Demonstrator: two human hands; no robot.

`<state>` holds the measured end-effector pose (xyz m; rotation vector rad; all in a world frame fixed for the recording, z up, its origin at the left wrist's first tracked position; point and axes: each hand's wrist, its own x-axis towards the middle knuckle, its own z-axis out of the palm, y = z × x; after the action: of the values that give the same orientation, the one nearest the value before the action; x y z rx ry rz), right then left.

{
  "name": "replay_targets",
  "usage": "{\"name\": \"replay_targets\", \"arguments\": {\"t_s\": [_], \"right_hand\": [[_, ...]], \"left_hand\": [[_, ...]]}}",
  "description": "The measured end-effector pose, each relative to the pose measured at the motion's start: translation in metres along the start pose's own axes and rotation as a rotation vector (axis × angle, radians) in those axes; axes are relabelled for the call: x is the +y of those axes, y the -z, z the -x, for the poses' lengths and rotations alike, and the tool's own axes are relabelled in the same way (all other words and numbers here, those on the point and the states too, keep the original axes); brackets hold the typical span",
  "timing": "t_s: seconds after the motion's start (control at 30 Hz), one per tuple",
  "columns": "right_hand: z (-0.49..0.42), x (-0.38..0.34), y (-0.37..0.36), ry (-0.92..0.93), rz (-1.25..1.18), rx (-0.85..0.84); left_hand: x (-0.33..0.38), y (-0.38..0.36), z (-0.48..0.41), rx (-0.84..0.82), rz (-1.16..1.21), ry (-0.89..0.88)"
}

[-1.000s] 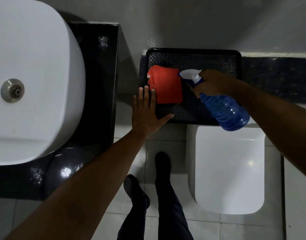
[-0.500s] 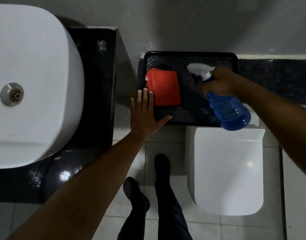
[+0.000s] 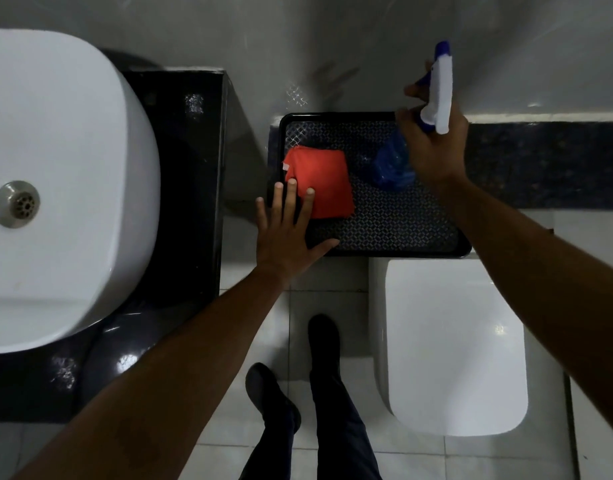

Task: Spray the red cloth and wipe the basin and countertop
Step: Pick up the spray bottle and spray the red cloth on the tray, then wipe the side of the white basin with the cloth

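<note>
Head view: left hand [image 3: 287, 233] fingers flat on red cloth [image 3: 320, 180] edge; right hand [image 3: 433, 147] grips spray bottle [image 3: 391, 164] upright

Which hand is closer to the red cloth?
The left hand. Its fingers lie on the near left edge of the red cloth. The right hand is off to the cloth's right, apart from it, holding the spray bottle.

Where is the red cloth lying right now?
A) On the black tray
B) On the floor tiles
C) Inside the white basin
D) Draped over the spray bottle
A: the red cloth lies flat on the patterned black tray, with the left hand fingertips resting on its near edge.
</note>
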<state>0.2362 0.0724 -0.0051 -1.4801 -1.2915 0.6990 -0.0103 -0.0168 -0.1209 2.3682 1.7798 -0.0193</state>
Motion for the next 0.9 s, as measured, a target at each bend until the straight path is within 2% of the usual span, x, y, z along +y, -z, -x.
{"name": "replay_targets", "arguments": {"t_s": [0.17, 0.3, 0.33, 0.37, 0.43, 0.5, 0.63, 0.73, 0.9], "right_hand": [[0.002, 0.01, 0.001, 0.004, 0.016, 0.025], [0.052, 0.022, 0.013, 0.026, 0.124, 0.278], [0.071, 0.024, 0.01, 0.043, 0.154, 0.253], [0.088, 0.023, 0.003, 0.09, 0.223, 0.157], [0.106, 0.022, -0.02, 0.217, 0.384, -0.146], [0.101, 0.025, -0.046, 0.199, 0.515, -0.336], [0.067, 0.031, -0.086, -0.156, 0.686, -0.368], [0.05, 0.034, -0.097, -0.269, 0.74, -0.414], [0.036, 0.034, -0.108, -0.403, 0.696, -0.405]], "left_hand": [[0.001, 0.004, 0.0, -0.047, -0.004, 0.009], [0.003, 0.006, 0.001, -0.062, -0.021, 0.021], [0.003, 0.007, 0.001, -0.074, -0.029, 0.024], [0.003, 0.008, 0.001, -0.084, -0.037, 0.029], [0.002, 0.01, 0.0, -0.088, -0.055, 0.031], [0.003, 0.011, 0.0, -0.078, -0.078, 0.015], [0.003, 0.013, 0.001, -0.069, -0.062, 0.011], [0.005, 0.015, 0.001, -0.072, -0.048, 0.013], [0.007, 0.04, 0.0, -0.017, -0.015, 0.032]]}}
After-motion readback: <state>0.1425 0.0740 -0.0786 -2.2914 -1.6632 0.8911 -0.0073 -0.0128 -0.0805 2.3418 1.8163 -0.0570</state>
